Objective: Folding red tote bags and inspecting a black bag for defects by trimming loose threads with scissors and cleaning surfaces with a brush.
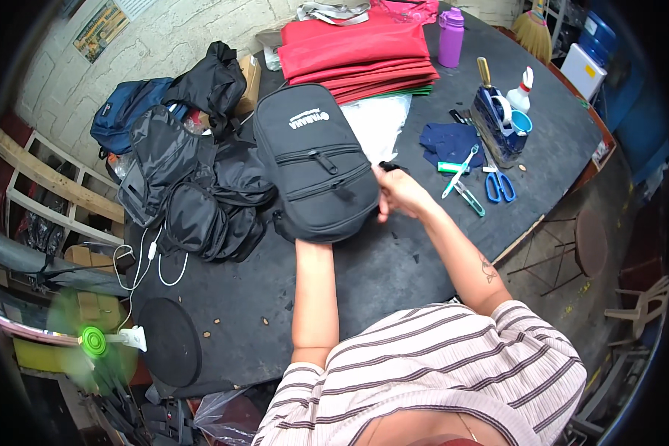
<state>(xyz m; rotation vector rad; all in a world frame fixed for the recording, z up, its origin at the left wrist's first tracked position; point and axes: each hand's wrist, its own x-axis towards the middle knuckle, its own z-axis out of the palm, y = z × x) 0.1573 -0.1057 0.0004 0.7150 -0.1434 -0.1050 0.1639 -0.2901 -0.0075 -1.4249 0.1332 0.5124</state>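
Note:
A black backpack (316,156) with white lettering and two zipped front pockets is held over the table, front side up. My left forearm (316,290) runs beneath its lower end, and the bag hides that hand and its fingers. At the bag's right edge, my right hand (400,192) is closed, its fingers curled around a short black strap (388,166). White sheet material (383,123) lies just beyond the bag on the right.
Several black bags (208,186) crowd the left, beside a blue backpack (130,111). Folded red fabric (357,56) is stacked at the back, near a purple bottle (450,37). Blue scissors (500,186), a toothbrush (461,171) and a tool caddy (502,137) lie right. A fan (94,342) stands left.

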